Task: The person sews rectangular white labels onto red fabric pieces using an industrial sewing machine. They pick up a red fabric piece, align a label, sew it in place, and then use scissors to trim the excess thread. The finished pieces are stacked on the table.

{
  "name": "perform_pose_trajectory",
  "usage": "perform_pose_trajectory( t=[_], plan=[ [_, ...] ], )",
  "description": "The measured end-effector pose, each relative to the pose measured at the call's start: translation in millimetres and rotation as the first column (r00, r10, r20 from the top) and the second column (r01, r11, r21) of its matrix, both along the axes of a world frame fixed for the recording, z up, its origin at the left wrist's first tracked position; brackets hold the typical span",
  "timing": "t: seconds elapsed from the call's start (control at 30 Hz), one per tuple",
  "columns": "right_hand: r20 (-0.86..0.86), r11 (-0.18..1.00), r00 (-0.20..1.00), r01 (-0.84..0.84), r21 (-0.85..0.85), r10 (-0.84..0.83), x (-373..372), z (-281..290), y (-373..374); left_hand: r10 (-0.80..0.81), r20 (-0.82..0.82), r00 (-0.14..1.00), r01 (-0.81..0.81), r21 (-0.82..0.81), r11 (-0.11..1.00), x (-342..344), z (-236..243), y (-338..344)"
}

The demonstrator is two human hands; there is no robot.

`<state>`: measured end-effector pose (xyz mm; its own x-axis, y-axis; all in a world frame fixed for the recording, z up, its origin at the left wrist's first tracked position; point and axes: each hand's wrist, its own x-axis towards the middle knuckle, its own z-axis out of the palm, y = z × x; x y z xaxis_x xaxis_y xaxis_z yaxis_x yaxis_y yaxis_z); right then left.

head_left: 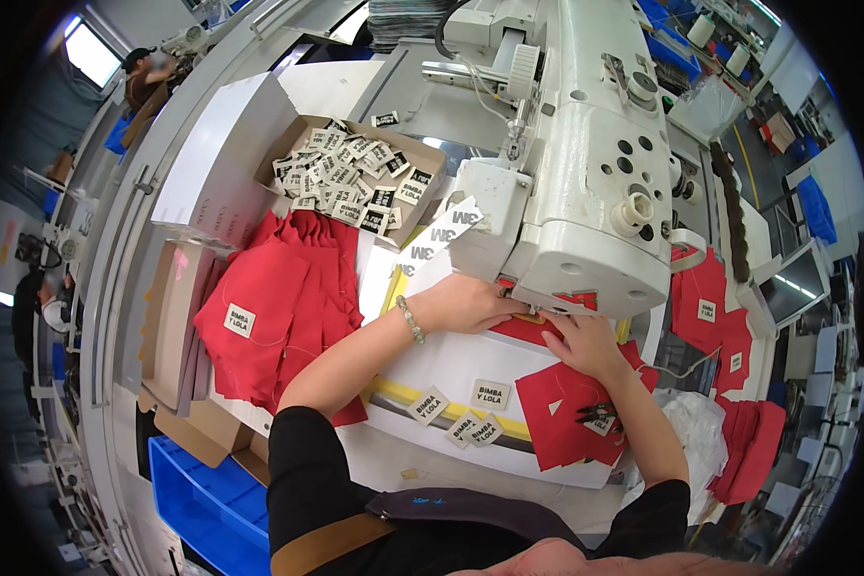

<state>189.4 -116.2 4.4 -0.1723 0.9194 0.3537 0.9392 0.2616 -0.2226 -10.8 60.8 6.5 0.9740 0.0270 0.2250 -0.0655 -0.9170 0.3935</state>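
At the front of a white sewing machine (586,206), a red fabric piece (526,332) lies under the needle area. My left hand (466,305), with a beaded bracelet on the wrist, presses and pinches its far left edge close to the presser foot. From the other side my right hand (586,344) holds the same piece, thumb and fingers bent. The machine head hides the needle and some fingertips. Several pale labels with dark print (491,394) lie loose nearer to me. Small dark thread snips (595,416) rest on more red fabric (554,422) beneath my right forearm.
Left of the machine, an open cardboard box (432,158) holds many labels, beside a stack of red pieces (259,288). More red fabric (699,298) lies right, near a clear plastic bag (682,432). A blue bin (206,494) sits lower left. Other people work far left.
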Motion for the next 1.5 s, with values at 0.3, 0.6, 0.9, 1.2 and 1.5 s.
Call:
perform_pose_trajectory(
  t=[0.3,0.6,0.9,1.2,1.5],
  plan=[
    [0.011,0.999,0.999,0.033,-0.017,-0.033,-0.6,-4.7,2.8,-0.041,-0.076,0.996,0.032,-0.121,0.992,3.3,-6.2,2.4],
    [-0.005,0.997,0.998,0.068,-0.039,-0.069,-1.2,-6.9,1.4,0.055,0.146,0.988,-0.055,-0.002,0.998,-6.9,-10.9,-1.3],
    [0.009,0.998,0.998,0.056,0.003,-0.056,-1.3,-9.5,3.0,-0.043,0.262,0.964,0.004,0.149,0.989,-10.0,-11.8,7.6],
    [-0.037,0.991,0.994,0.099,-0.089,-0.102,-5.5,-2.6,0.4,-0.038,0.215,0.976,0.01,0.128,0.992,-3.9,-12.1,5.8],
    [-0.019,0.993,0.997,0.076,-0.089,-0.078,-0.4,-12.0,-0.4,-0.01,0.102,0.995,-0.001,0.108,0.994,3.0,-23.6,3.4]
  ],
)
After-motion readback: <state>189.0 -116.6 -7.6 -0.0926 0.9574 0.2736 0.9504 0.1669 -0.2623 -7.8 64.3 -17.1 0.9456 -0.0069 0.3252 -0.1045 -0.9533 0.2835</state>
